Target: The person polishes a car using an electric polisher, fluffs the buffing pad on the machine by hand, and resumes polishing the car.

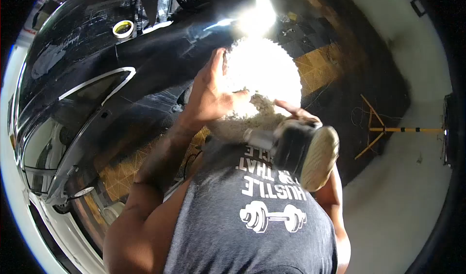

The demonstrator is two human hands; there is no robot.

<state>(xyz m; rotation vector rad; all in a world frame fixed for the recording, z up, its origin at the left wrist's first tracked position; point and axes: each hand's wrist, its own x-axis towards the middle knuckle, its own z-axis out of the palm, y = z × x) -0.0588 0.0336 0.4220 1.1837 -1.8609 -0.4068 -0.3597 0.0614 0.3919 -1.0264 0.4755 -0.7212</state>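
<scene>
Your left hand (pixel 208 99) grasps a shaggy white polishing pad (pixel 264 75), thumb over its face, seemingly to steady it before your chest. Your right hand (pixel 302 114) meets its edge; whether it grips the black-bodied tool (pixel 291 148), blur hides. Tape roll (pixel 115 30) rests on the car (pixel 165 46), apparently parked within reach.

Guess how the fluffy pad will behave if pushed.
The pad will probably squash a little, as it looks shaggy. It may be light for its size, since much of the bulk seen is fluff, though glare hides detail. Its round outline suggests it could roll on edge.
</scene>
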